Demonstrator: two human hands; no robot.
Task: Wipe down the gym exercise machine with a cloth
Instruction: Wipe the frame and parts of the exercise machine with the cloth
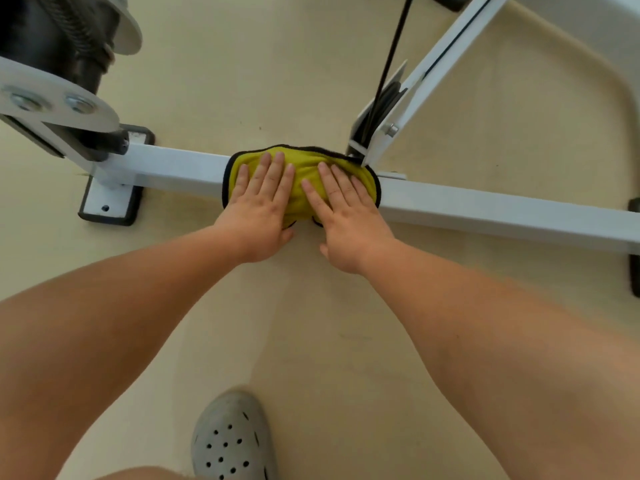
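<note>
A yellow cloth with black trim (304, 168) is draped over the white floor bar of the gym machine (485, 209), near the middle of the view. My left hand (263, 199) presses flat on the cloth's left half with straight fingers. Beside it, my right hand (343, 216) lies flat on the right half, fingers straight and pointing away from me. Both palms cover much of the cloth, and its near edge hangs down the bar's front face.
A slanted white strut with a pulley and black cable (391, 98) rises just behind the cloth's right end. At the left stand a bolted bracket (52, 105), a black spring unit (62, 39) and a foot plate (110, 202). My grey clog (232, 441) is on the beige floor.
</note>
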